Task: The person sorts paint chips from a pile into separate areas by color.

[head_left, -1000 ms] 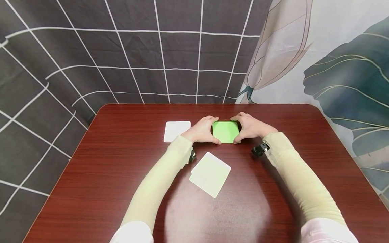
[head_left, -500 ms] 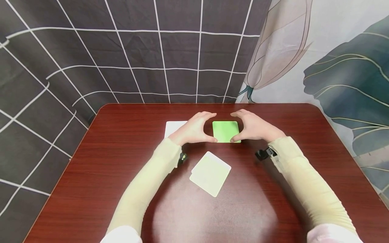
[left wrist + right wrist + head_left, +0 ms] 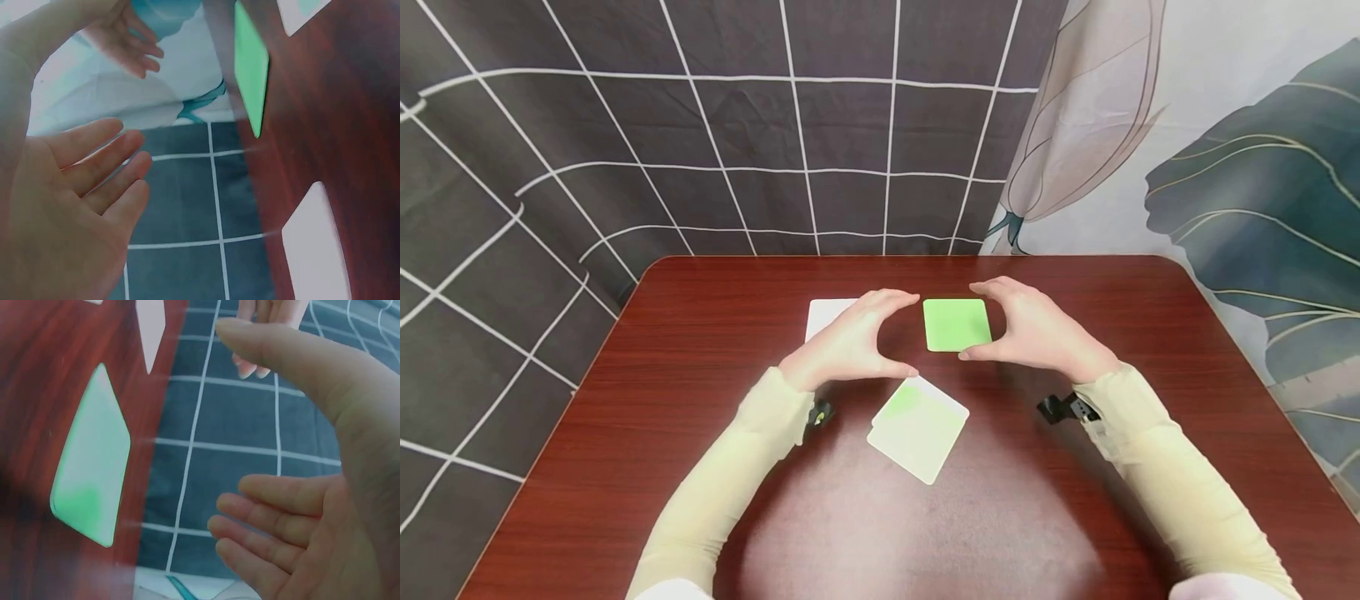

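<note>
A bright green square card point(image 3: 955, 323) lies flat toward the back of the table. My right hand point(image 3: 1037, 333) hovers at its right side, fingers spread and thumb apart; the right wrist view shows a gap between the hand and the green card point(image 3: 94, 462). To the left, my left hand point(image 3: 853, 337) is also raised and spread, holding nothing. Behind it a white card point(image 3: 823, 315) is partly hidden. Nearer the front lie two overlapping cards point(image 3: 921, 433), pale with glare and with a green patch, just below the left thumb in the head view.
The dark red wooden table point(image 3: 647, 375) has a back edge against a grey gridded curtain point(image 3: 850, 133). A patterned cloth point(image 3: 1247, 192) hangs at the right. Black wrist cameras sit under both sleeves.
Both hands have come away from the green card's sides: the left has moved left and toward me, the right slightly right and toward me. The cards stay in place.
</note>
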A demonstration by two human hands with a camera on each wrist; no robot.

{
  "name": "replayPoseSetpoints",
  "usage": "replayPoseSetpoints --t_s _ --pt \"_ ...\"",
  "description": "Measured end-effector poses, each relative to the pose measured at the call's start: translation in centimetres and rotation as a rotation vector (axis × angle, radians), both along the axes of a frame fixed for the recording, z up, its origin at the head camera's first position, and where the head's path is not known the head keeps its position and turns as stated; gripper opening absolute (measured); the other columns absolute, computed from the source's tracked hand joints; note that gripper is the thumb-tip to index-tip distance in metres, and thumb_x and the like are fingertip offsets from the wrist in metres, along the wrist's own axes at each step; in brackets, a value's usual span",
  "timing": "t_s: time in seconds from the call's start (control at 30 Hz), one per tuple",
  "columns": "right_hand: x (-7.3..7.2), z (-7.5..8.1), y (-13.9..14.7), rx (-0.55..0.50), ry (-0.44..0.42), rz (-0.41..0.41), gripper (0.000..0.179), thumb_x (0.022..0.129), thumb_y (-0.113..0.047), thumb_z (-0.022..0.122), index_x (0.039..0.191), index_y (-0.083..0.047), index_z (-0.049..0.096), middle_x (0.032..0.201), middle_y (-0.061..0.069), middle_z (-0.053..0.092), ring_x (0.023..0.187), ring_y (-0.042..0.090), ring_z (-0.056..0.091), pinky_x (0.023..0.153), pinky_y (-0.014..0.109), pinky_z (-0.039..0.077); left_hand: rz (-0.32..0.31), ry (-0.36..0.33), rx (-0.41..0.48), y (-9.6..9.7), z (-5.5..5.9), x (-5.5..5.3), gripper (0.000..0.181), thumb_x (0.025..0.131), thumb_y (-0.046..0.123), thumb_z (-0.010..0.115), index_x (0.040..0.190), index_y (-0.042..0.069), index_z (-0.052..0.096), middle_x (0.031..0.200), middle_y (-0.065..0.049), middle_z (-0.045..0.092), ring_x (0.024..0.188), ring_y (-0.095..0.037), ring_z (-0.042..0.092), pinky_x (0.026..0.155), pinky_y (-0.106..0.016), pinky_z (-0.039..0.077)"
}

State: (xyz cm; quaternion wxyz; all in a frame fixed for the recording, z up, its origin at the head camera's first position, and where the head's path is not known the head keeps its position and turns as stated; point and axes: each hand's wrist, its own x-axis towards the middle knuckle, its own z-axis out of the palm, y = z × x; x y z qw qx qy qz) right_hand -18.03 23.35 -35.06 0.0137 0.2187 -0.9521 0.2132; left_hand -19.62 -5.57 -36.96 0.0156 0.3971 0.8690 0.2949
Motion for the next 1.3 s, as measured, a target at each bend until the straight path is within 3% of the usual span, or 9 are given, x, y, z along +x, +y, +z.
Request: replayPoseSetpoints --t_s 0.13,0.37,0.63,0.77,1.03,1.3 --pt "1.6 -0.3 -0.4 -0.016 0.045 0.011 0.091 0.069 -0.046 0.092 0.138 0.003 0.057 0.13 0.016 0.061 0.116 0.032 0.059 0.097 0.05 0.048 -0.057 0.011 -0.037 0.0 -0.7 1.3 0.096 0.073 0.042 0.09 0.149 0.004 0.048 0.147 -0.007 0.05 0.136 -0.021 0.043 0.113 -0.034 0.033" --pt "4.0 -1.2 -1.2 -0.005 0.05 0.02 0.087 0.071 -0.045 0.091 0.135 0.003 0.059 0.119 0.015 0.064 0.099 0.029 0.062 0.086 0.047 0.052 -0.151 -0.037 -0.122 -0.2 -2.7 3.7 0.102 0.066 0.043 0.095 0.147 0.001 0.05 0.144 -0.008 0.053 0.132 -0.022 0.046 0.11 -0.03 0.037" --pt "5.8 -2.5 -2.2 -0.035 0.004 0.048 0.085 0.068 -0.042 0.093 0.132 0.003 0.062 0.124 0.015 0.065 0.108 0.03 0.064 0.092 0.045 0.052 -0.214 -0.086 -0.17 -0.5 -4.4 5.1 0.1 0.057 0.042 0.099 0.138 0.001 0.057 0.136 -0.005 0.056 0.121 -0.019 0.051 0.1 -0.027 0.044" --pt "6.5 -3.2 -2.8 -0.04 -0.041 0.068 0.084 0.064 -0.043 0.095 0.129 0.001 0.064 0.121 0.01 0.066 0.108 0.025 0.064 0.092 0.042 0.052 -0.213 -0.053 -0.183 -0.5 -4.5 5.2 0.093 0.059 0.041 0.098 0.135 0.002 0.061 0.133 -0.004 0.057 0.12 -0.019 0.051 0.099 -0.026 0.044" --pt "7.7 -4.8 -3.8 -0.015 -0.118 0.111 0.082 0.055 -0.048 0.097 0.117 -0.004 0.065 0.103 -0.002 0.06 0.09 0.015 0.057 0.08 0.033 0.052 -0.196 -0.021 -0.189 -0.2 -4.5 5.7 0.091 0.061 0.044 0.096 0.133 0.002 0.062 0.126 -0.005 0.056 0.115 -0.02 0.05 0.097 -0.024 0.044" --pt "8.5 -5.6 -4.5 0.004 -0.099 0.154 0.084 0.046 -0.053 0.098 0.109 -0.008 0.065 0.101 -0.004 0.054 0.091 0.014 0.05 0.081 0.032 0.049 -0.139 0.006 -0.204 0.3 -4.6 6.1 0.087 0.06 0.05 0.095 0.13 0.006 0.064 0.118 0.0 0.054 0.111 -0.015 0.048 0.093 -0.023 0.045"
